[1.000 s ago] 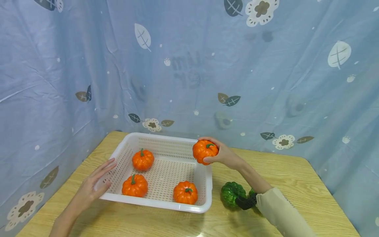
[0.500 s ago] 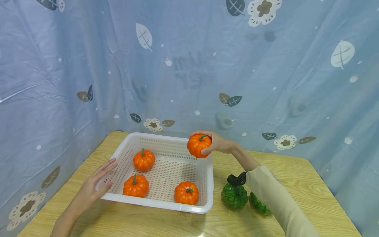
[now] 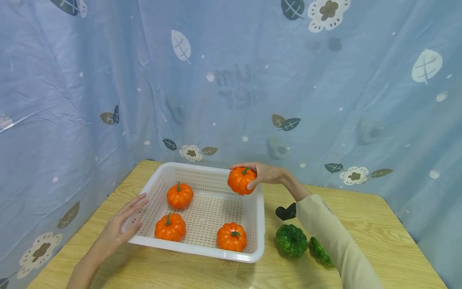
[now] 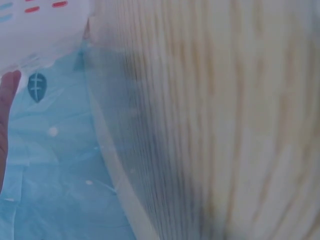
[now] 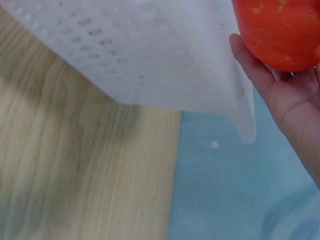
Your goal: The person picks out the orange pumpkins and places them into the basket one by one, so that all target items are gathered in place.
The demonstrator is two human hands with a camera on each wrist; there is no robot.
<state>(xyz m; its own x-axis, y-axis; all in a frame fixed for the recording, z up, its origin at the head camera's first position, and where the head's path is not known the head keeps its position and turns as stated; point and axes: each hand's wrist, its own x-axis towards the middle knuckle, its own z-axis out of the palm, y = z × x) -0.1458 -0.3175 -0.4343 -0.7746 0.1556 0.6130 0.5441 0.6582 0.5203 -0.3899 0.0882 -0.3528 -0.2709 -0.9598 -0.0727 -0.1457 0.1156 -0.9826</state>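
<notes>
My right hand (image 3: 265,174) grips a small orange toy pumpkin (image 3: 239,181) with a green stem, over the far right corner of a white plastic basket (image 3: 260,241). In the right wrist view, my fingers curl round the orange pumpkin (image 5: 280,35), close to the basket's wall (image 5: 150,60). My left hand (image 3: 117,230) has its fingers extended at the basket's left rim, with the thumb apart. Inside the basket lie three more orange pumpkins: one at the far left (image 3: 180,196), another at the near left (image 3: 170,227) and a third at the near right (image 3: 232,237).
Right of the basket, a green pumpkin (image 3: 291,241) sits on the wooden table (image 3: 364,237). Beside it lies another green vegetable (image 3: 319,252), partly hidden by my right sleeve. A black wrist camera (image 3: 286,212) juts from that sleeve. A blue patterned curtain (image 3: 231,88) hangs behind.
My right hand has carried the orange pumpkin left and slightly up, then a little lower, over the basket corner. The left hand has stayed at the rim. The view has shifted slightly.
</notes>
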